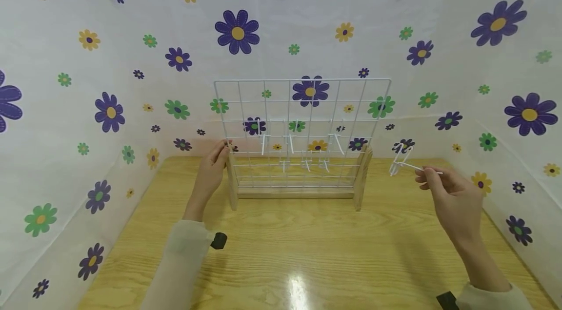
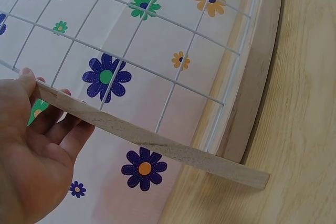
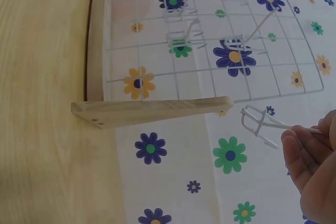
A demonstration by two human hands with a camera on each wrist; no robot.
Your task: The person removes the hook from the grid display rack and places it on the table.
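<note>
A white wire grid panel stands upright in a wooden stand on the table. My left hand grips the upper end of the stand's left wooden post; in the left wrist view the thumb lies on one side of the post and fingers on the other. Off to the right of the stand, my right hand pinches a white wire hook by its long prong. That hook's bracket end points toward the panel, apart from it. Several similar white hooks hang on the panel in two rows.
The wood-grain table extends in front of the stand. White sheeting with printed flowers encloses the back and both sides. The stand's right wooden post lies between the panel and the held hook.
</note>
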